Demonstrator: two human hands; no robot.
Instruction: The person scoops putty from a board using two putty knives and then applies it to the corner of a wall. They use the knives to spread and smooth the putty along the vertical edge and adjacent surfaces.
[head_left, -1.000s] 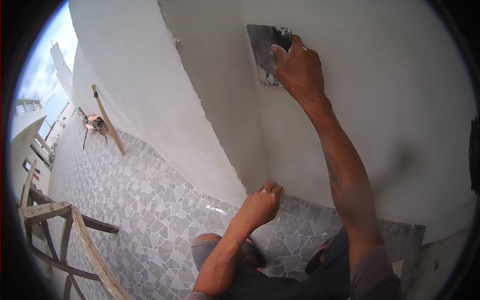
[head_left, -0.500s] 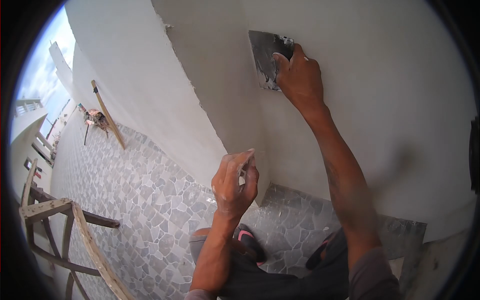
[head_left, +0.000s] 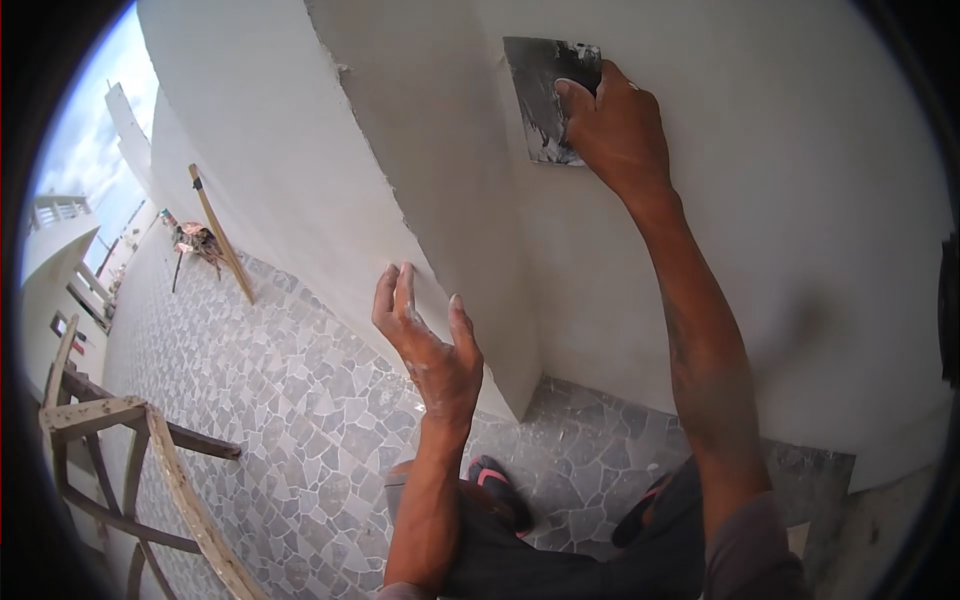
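Note:
My right hand (head_left: 622, 130) grips a flat metal plastering blade (head_left: 540, 98) smeared with white paste. The blade lies against the pale wall (head_left: 760, 160), close to the inner corner. Lower and to the left, my left hand (head_left: 432, 350) has its fingers spread with nothing between them. It is in front of the rough-edged wall corner (head_left: 405, 215), its fingertips near the white face; whether they touch is unclear. White residue marks the fingers of my left hand.
A wooden trestle (head_left: 95, 420) stands at the lower left. Behind it a wooden pole (head_left: 222, 235) leans beside a cluttered heap (head_left: 195, 240). Stone-patterned floor (head_left: 310, 400) runs below, with my sandalled feet (head_left: 500, 490) on it.
My left hand has opened from a pinch and moved left and slightly up. My right hand has moved a little up and right with the blade.

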